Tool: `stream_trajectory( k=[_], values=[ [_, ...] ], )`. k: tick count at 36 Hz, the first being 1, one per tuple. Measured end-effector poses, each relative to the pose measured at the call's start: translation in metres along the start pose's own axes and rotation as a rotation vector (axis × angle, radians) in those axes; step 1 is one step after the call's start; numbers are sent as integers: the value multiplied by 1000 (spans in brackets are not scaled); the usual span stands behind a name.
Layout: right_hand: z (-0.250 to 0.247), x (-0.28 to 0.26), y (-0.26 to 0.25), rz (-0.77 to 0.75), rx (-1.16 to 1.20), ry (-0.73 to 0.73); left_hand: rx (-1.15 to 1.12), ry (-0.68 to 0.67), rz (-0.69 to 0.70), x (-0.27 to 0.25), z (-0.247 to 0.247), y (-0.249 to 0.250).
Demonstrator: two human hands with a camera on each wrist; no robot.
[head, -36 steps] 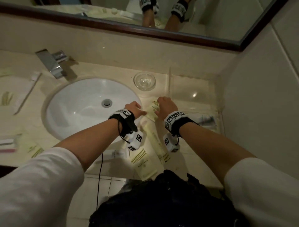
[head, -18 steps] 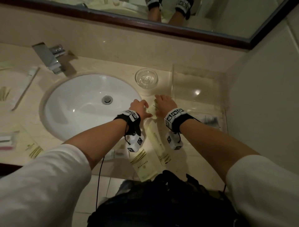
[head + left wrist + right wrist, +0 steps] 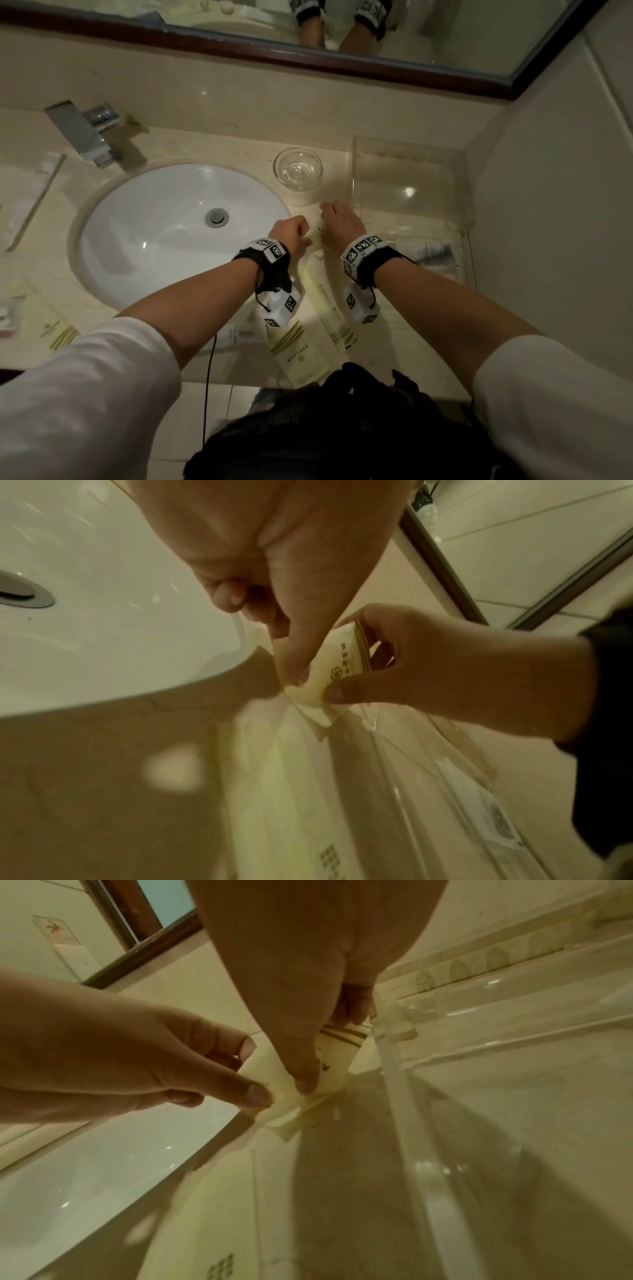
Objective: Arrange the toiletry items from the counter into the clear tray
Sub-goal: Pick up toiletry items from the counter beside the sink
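A small cream toiletry packet [image 3: 318, 236] [image 3: 337, 669] [image 3: 291, 1093] with gold stripes is held just above the counter between both hands. My left hand [image 3: 291, 231] [image 3: 287, 653] pinches its near left corner between thumb and finger. My right hand [image 3: 342, 222] [image 3: 308, 1058] pinches its right side, thumb on the printed face. The clear tray [image 3: 460, 219] [image 3: 445, 1096] stands right of the hands against the wall, with a wrapped item [image 3: 430, 250] in its near part. Long cream packets [image 3: 329, 308] [image 3: 299, 356] lie on the counter below my wrists.
The white sink basin [image 3: 164, 240] lies to the left, with the faucet [image 3: 85, 132] behind it. A glass dish [image 3: 298, 168] stands between the sink and the tray. More packets [image 3: 54, 329] and a thin wrapped stick [image 3: 34, 202] lie on the left counter.
Both hands stay closed on the small packet and have edged slightly back toward the tray's near left corner. The camera view shifted a little.
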State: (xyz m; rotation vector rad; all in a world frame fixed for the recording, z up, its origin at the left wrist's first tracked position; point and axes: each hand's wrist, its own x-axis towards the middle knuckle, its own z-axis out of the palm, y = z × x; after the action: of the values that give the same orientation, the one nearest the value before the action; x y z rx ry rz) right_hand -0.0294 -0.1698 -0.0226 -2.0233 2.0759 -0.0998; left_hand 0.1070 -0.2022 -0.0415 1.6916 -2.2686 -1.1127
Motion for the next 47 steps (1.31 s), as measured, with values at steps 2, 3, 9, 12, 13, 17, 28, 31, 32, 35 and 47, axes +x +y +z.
stream_trajectory(
  k=[2,3,9,12,13,17,28,31,32,35,47],
  values=[
    [-1,-3,4,20,80,17,-85,31,8,-1,-5,-2],
    [-3,-5,6,30,138,32,-118,43,24,-1,-9,-3],
    [-16,-21,17,79,457,197,-365,44,79,3,-28,4],
    [-22,-33,26,165,591,260,-481,-17,99,2,-33,16],
    [-25,-37,30,198,635,272,-506,-29,100,2,-33,21],
    [-30,-51,45,315,745,306,-548,-58,93,0,-25,41],
    [-17,-83,94,607,625,187,-370,-100,73,-1,23,77],
    [-16,-88,102,631,554,154,-260,-106,89,-1,29,84],
    [-16,-89,104,629,528,134,-209,-100,104,-1,30,86],
    [-18,-91,109,595,468,90,-54,-82,144,-1,31,92],
    [-25,-84,110,416,260,43,243,-80,237,6,36,101]
  ],
)
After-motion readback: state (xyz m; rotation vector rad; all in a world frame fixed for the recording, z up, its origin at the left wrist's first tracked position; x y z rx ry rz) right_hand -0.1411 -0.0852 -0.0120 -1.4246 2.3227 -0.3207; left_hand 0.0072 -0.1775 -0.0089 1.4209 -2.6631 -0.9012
